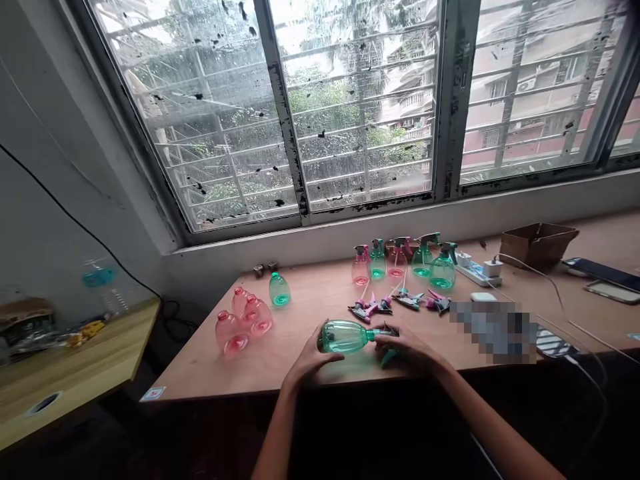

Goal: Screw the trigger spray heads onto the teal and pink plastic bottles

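Observation:
A green plastic bottle (345, 335) lies on its side near the front edge of the wooden table (310, 300). My left hand (311, 362) is wrapped round its base end. My right hand (406, 350) is closed on a green spray head (387, 357) at the bottle's neck. Loose spray heads (395, 303) lie just beyond. Three empty pink bottles (243, 321) and one green bottle (279, 291) lie to the left. Several assembled spray bottles (403, 262) stand in a row at the back.
A power strip with a plug (477, 270), a cardboard box (537, 243) and a phone (600, 273) sit at the right. A cable (555, 287) runs across the table. A lower side table (75, 373) with clutter stands at the left. A barred window (360, 100) is behind.

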Tool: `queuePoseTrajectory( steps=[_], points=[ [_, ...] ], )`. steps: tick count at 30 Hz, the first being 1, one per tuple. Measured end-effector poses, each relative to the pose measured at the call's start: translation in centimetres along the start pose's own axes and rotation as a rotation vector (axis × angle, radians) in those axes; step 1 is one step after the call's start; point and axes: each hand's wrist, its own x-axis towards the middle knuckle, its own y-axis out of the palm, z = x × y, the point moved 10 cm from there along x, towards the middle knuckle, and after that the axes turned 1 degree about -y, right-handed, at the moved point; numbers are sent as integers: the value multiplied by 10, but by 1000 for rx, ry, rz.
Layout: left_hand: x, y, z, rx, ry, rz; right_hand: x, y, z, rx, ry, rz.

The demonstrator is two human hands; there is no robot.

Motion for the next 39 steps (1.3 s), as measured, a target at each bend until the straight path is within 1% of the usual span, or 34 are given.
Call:
queuePoseTrajectory(
  steps=[4,7,13,16,19,24,26,28,30,34,39],
  points=[
    [-2,0,-3,-8,5,-11,4,-1,0,-42,-16,-16],
    [-4,2,-5,-6,17,-10,0,-5,-1,-68,-44,-80],
    [-14,10,-1,-8,23,19,-28,-7,-18,-73,-72,-175],
    [-23,13,0,-8,20,5,-37,-7,-23,-66,-89,-204],
    [-35,18,-3,-21,27,-23,-37,-6,-24,-54,-101,-198],
    [-55,29,-4,-58,18,-80,-37,-3,-18,-43,-122,-183],
    [-59,31,-3,-73,10,-121,-38,1,-17,-37,-127,-168],
    [-60,30,-3,-87,5,-179,-39,4,-16,-29,-132,-156],
    [-59,30,-4,-99,7,-212,-40,5,-16,-18,-137,-150],
    [-59,31,-10,-121,23,-188,-41,7,-13,3,-148,-134],
    [-65,26,-14,-144,21,-186,-44,13,-5,13,-172,-134]
  ],
)
